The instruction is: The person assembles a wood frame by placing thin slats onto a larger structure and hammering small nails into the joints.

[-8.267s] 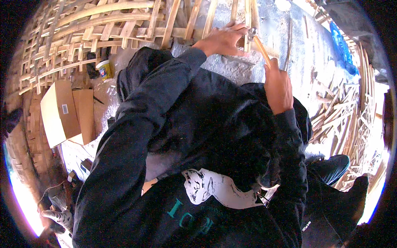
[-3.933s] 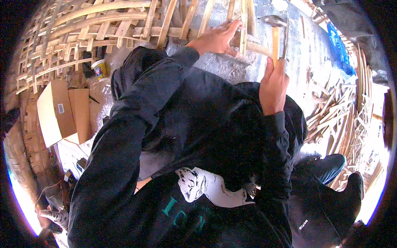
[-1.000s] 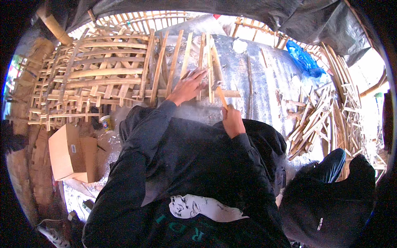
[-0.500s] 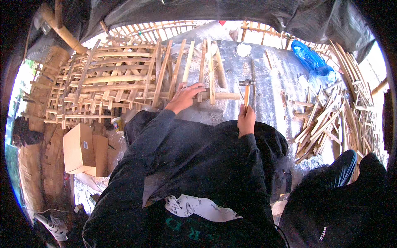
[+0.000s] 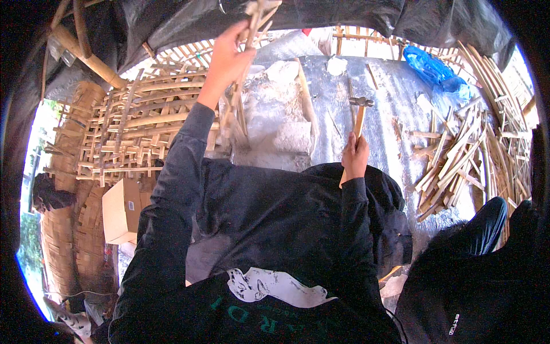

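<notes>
My left hand (image 5: pixel 229 60) is raised at the upper left of centre, its fingers closed round a bamboo slat frame (image 5: pixel 252 35). That frame stands tilted on edge, blurred by motion, its lower slats reaching down beside the stacked frames. In my right hand (image 5: pixel 356 156), a hammer (image 5: pixel 360 119) with a wooden handle points upward, metal head at the top. Between the hands lies a flat pale block (image 5: pixel 293 136) on the grey sheet, with a bamboo stick (image 5: pixel 306 94) along its right side.
A stack of bamboo lattice frames (image 5: pixel 152 120) fills the left. Loose bamboo strips (image 5: pixel 452 163) lie piled at right, below a blue plastic bag (image 5: pixel 432 71). A cardboard box (image 5: pixel 121 212) is by my left arm. Another person's knee (image 5: pixel 487 226) shows at lower right.
My left hand has lifted the bamboo slat frame off the block, up and away from me, tilting it on edge. The right hand, still gripping the hammer, has shifted slightly right.
</notes>
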Motion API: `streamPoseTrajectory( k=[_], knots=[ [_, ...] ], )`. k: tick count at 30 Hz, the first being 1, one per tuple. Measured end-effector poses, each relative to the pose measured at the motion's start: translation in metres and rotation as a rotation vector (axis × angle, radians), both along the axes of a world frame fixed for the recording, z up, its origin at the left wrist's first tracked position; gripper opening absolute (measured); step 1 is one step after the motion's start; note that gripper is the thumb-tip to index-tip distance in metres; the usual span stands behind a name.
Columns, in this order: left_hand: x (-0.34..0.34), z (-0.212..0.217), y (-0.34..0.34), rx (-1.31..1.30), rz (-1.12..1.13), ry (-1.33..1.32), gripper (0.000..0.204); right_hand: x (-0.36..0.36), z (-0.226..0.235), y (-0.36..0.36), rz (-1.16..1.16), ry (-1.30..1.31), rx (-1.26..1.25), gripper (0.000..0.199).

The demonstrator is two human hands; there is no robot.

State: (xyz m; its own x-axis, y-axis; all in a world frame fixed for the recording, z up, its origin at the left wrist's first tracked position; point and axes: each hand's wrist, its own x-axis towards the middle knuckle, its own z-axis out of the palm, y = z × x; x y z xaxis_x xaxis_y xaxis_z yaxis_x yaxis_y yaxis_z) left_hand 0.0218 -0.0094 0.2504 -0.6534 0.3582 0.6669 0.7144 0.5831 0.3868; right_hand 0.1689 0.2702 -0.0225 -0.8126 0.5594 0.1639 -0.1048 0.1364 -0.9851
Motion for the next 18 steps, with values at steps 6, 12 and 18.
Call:
streamPoseTrajectory(
  k=[6, 12, 18],
  knots=[
    [0.018, -0.006, 0.035, 1.025, -0.443, -0.358, 0.061, 0.015, 0.025, 0.014, -0.04, 0.01, -0.093, 0.035],
    [0.033, -0.182, 0.099, 1.053, -0.245, -0.284, 0.049, 0.045, 0.059, 0.042, -0.082, 0.08, -0.203, 0.03],
    [0.064, -0.291, 0.156, 1.754, -0.209, -0.721, 0.041, 0.053, 0.072, 0.047, -0.121, 0.083, -0.362, 0.028]
  ],
)
